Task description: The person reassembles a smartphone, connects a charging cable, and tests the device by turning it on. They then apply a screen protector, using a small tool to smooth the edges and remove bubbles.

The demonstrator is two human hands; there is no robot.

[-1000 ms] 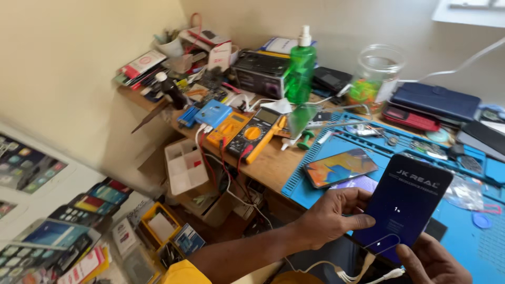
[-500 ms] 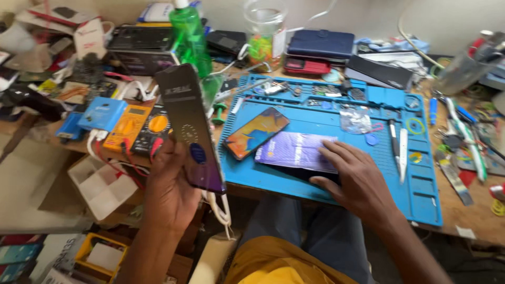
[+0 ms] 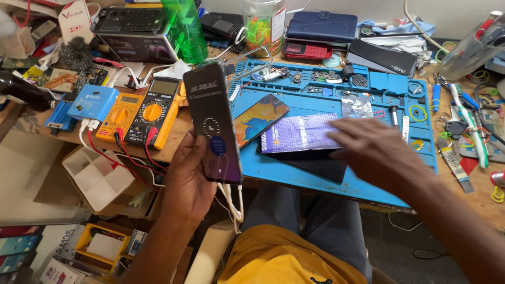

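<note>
My left hand holds a dark flat screen-protector package upright at the near edge of the bench, with white cables hanging below it. My right hand hovers palm down, fingers apart, over the blue work mat. Just left of its fingertips lies a purple flat packet on top of a black phone. A phone with a colourful screen lies tilted on the mat between the two hands.
Two yellow multimeters and a small blue box sit at the left. A green spray bottle, a clear jar, phones and cases line the back. Tools lie at the right. An open white box hangs below the bench.
My right hand lifted off the purple packet and drew back to the right. My left hand kept the dark package upright. The camera view shifted slightly left.
</note>
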